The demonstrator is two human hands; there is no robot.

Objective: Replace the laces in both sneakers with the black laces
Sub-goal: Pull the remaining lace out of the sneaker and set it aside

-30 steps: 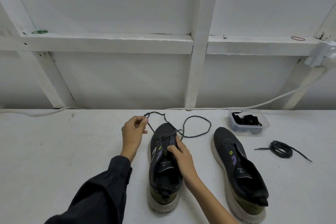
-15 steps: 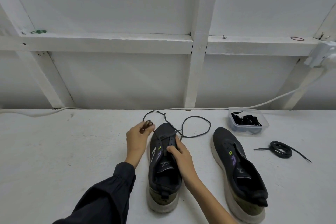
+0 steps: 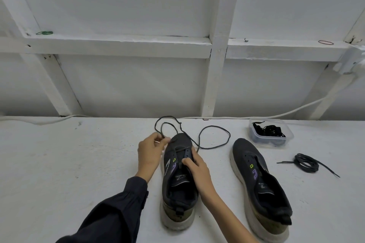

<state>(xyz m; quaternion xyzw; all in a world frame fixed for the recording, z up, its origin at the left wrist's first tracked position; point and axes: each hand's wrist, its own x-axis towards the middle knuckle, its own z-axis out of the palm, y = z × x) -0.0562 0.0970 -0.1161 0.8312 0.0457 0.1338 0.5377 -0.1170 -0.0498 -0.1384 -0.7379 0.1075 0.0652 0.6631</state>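
Two dark sneakers with pale soles stand side by side on the white table, toes pointing away from me. A black lace point(image 3: 215, 140) runs through the lowest eyelets of the left sneaker point(image 3: 178, 181) and loops over the table beyond its toe. My left hand point(image 3: 151, 153) pinches one strand of that lace beside the toe. My right hand point(image 3: 195, 167) grips the eyelet flap near the tongue. The right sneaker point(image 3: 258, 185) has no lace. A coiled black lace point(image 3: 306, 165) lies on the table to its right.
A clear plastic tub point(image 3: 270, 134) holding more black laces sits behind the right sneaker. A white cable point(image 3: 237, 118) runs along the foot of the white framed wall point(image 3: 122, 85). Rubber bands lie on the wall's ledge.
My left hand has come down and right toward the left sneaker's toe with the lace strand, so the loop behind it has bunched up. My right hand has stayed on the shoe.
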